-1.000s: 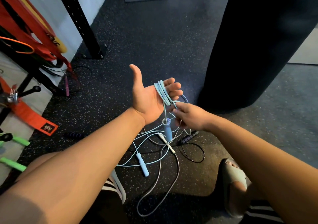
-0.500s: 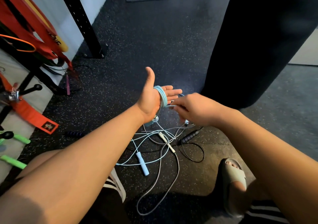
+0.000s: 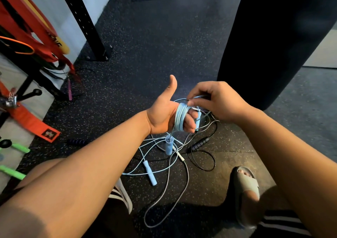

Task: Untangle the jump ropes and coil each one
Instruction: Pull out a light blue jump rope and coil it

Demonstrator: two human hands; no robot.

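Pale-blue rope (image 3: 179,122), read from the viewer outward. Nearest us, loose cords (image 3: 169,164) lie crossed on the rubber floor (image 3: 145,55), a blue handle (image 3: 149,173) among them, a black handle (image 3: 199,143) beside. Above, a dangling handle (image 3: 168,145) hangs from the coil (image 3: 180,112) wound round the left hand (image 3: 162,113), its fingers (image 3: 189,123) bent inside the turns, thumb raised. Beyond, the right hand (image 3: 218,100) pinches the rope's last stretch near a second handle (image 3: 197,119). We judge two hazards: unsecured turns may slide off those fingers, and the dangling handle may snag the cords below.
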